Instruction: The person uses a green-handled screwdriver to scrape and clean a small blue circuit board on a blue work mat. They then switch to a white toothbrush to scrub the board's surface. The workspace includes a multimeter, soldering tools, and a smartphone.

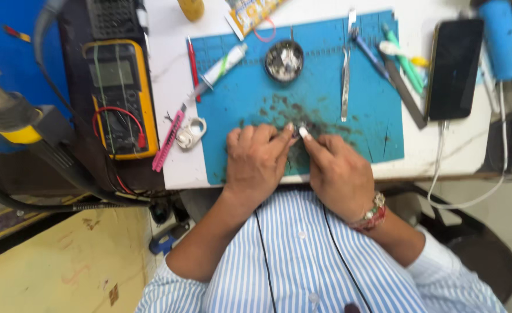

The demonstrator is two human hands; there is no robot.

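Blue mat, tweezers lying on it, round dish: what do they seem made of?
Blue mat: probably silicone or rubber, matte, stained dark near the hands. Tweezers: metal, bright silvery sheen. Round dish: likely metal, dark rim, holding small shiny parts; too small to tell for sure.

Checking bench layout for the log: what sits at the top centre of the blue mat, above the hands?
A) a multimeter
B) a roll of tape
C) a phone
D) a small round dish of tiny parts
D: a small round dish holding tiny pale bits sits on the blue mat straight above the left hand and right hand; the phone and yellow multimeter lie off the mat.
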